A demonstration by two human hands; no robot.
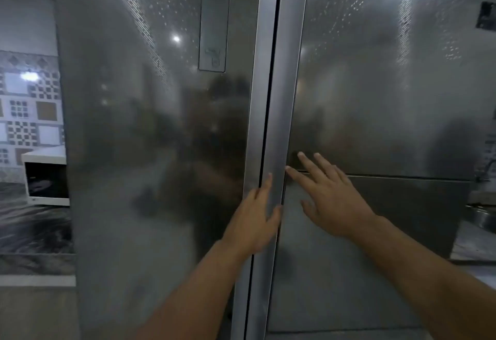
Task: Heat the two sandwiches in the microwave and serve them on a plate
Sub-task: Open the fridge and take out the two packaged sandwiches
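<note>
A tall steel fridge with two doors fills the view, both doors closed; the left door (pixel 150 151) and the right door (pixel 375 98) meet at a dark seam in the middle. My left hand (pixel 255 216) lies flat with straight fingers on the left door's vertical handle strip, beside the seam. My right hand (pixel 330 197) is spread with straight fingers against the right door, just right of the seam. A white microwave (pixel 45 175) with a dark window stands on the counter at the far left. No sandwiches or plate are in view.
A dark marbled counter (pixel 32 227) runs along the left under a patterned tile wall (pixel 26 111). Several magnets (pixel 485 14) sit on the right door's top. At the far right edge are a counter and a metal pot (pixel 485 216).
</note>
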